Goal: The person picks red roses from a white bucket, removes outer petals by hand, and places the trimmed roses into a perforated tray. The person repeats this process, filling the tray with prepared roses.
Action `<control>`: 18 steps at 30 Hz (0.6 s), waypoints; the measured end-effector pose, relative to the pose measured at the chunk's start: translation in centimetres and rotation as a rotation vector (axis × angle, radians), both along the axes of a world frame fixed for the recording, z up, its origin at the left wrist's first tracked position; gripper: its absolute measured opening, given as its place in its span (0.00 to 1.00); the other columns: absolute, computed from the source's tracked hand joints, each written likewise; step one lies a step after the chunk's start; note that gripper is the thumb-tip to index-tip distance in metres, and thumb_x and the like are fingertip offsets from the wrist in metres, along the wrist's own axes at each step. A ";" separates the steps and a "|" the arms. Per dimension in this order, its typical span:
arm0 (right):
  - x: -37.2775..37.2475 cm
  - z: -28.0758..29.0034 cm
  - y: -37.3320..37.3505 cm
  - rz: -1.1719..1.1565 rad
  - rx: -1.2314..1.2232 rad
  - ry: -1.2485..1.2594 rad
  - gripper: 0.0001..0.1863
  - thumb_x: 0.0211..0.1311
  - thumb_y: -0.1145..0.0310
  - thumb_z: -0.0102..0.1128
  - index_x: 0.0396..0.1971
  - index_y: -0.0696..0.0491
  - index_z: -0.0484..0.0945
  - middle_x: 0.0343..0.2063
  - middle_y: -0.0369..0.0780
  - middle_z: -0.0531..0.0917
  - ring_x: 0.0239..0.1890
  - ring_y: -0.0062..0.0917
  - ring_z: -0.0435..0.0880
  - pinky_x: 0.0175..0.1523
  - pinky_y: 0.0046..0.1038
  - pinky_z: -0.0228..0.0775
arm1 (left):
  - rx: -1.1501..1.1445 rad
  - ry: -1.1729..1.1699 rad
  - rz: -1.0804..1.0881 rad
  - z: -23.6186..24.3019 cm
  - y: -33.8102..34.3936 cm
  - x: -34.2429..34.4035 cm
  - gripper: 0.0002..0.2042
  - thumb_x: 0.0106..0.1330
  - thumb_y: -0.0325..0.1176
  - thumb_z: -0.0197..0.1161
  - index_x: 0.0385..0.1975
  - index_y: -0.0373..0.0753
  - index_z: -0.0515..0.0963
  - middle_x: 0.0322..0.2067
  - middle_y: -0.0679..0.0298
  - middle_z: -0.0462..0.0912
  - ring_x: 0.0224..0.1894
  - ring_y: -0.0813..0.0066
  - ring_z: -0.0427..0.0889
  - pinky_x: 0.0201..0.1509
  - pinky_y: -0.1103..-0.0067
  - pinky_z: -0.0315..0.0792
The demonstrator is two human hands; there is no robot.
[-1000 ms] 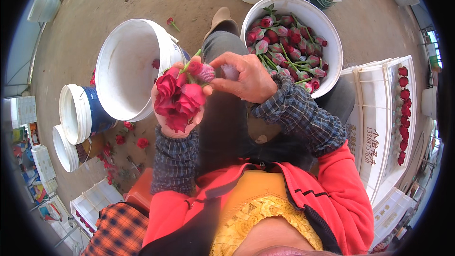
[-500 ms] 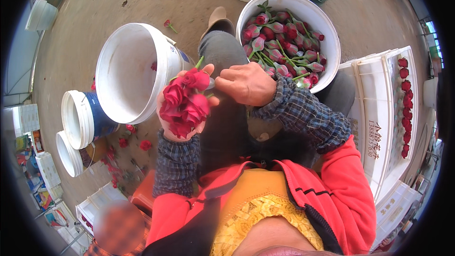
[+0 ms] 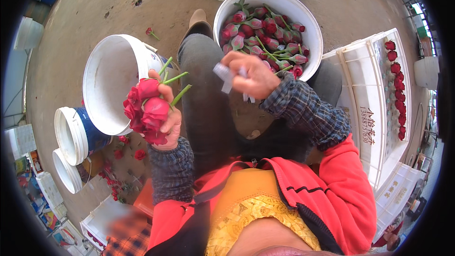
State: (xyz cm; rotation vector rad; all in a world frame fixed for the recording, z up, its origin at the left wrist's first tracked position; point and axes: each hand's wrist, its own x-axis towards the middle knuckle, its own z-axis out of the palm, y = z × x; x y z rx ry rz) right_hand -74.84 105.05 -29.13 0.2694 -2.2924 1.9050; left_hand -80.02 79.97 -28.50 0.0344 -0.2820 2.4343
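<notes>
In my left hand (image 3: 166, 114) is a bunch of red roses (image 3: 154, 112), their short green stems pointing up to the right. The fingers are wrapped round the stems and lower blooms. My right hand (image 3: 253, 75), over my knees, is closed on pale translucent strips (image 3: 222, 77), slightly blurred, which look like flower netting. Just beyond that hand stands a white bucket (image 3: 316, 28) full of red roses in netting sleeves (image 3: 268, 38). Close to my left hand a white bucket (image 3: 90, 76) lies tipped, its mouth toward me.
More buckets (image 3: 66, 132) lie at the left, with loose roses (image 3: 140, 154) on the floor. One cut rose (image 3: 151, 33) lies ahead. White boxes (image 3: 362, 109) stand at the right, one with a row of roses (image 3: 399, 87). A person in a checked shirt (image 3: 128, 237) is at lower left.
My left hand has moved left and tilted, and several stems now show. My right hand has drawn away from the roses and now holds pale strips. The view has shifted slightly.
</notes>
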 end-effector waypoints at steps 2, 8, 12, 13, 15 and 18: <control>-0.5 -0.1 2.3 -0.176 -0.334 -0.131 0.03 0.43 0.76 0.54 0.19 0.58 0.71 0.21 0.41 0.77 0.25 0.25 0.76 0.30 0.26 0.65 | -0.131 0.080 -0.039 0.2 -0.3 -0.4 0.23 0.66 0.44 0.53 0.57 0.40 0.66 0.64 0.60 0.61 0.61 0.53 0.66 0.36 0.67 0.78; -4.2 -4.7 7.1 -0.390 0.311 -0.538 0.10 0.45 0.73 0.52 0.27 0.58 0.80 0.24 0.50 0.81 0.30 0.35 0.82 0.38 0.32 0.72 | -0.321 -0.128 -0.035 -0.5 -0.7 -0.8 0.20 0.67 0.48 0.50 0.49 0.39 0.73 0.56 0.53 0.72 0.57 0.51 0.70 0.62 0.57 0.64; -5.9 -6.6 6.0 -0.432 0.829 -0.571 0.19 0.55 0.57 0.48 0.29 0.58 0.81 0.30 0.55 0.81 0.37 0.49 0.80 0.46 0.43 0.72 | -0.438 -0.071 0.014 -0.8 -0.9 -1.0 0.20 0.67 0.48 0.49 0.48 0.39 0.73 0.55 0.52 0.72 0.55 0.49 0.72 0.60 0.56 0.65; -6.2 -6.6 5.7 -0.429 0.860 -0.622 0.19 0.54 0.56 0.50 0.31 0.56 0.82 0.32 0.54 0.81 0.39 0.48 0.81 0.48 0.42 0.72 | -0.427 -0.029 -0.020 -0.8 -0.8 -1.0 0.19 0.67 0.47 0.49 0.49 0.39 0.73 0.57 0.53 0.70 0.55 0.47 0.71 0.58 0.57 0.67; -6.9 -6.2 5.2 -0.426 0.892 -0.701 0.21 0.51 0.53 0.55 0.34 0.54 0.83 0.35 0.51 0.82 0.41 0.45 0.82 0.49 0.40 0.73 | -0.385 0.082 -0.094 -0.7 -0.7 -1.1 0.18 0.68 0.45 0.48 0.52 0.42 0.71 0.60 0.58 0.66 0.57 0.43 0.67 0.52 0.59 0.73; -7.6 -6.0 4.7 -0.304 0.968 -0.747 0.21 0.51 0.53 0.56 0.34 0.55 0.83 0.36 0.49 0.83 0.40 0.43 0.82 0.49 0.39 0.74 | -0.375 0.082 -0.130 -0.4 -0.3 -1.0 0.18 0.69 0.44 0.46 0.53 0.43 0.71 0.62 0.60 0.65 0.58 0.38 0.64 0.49 0.57 0.75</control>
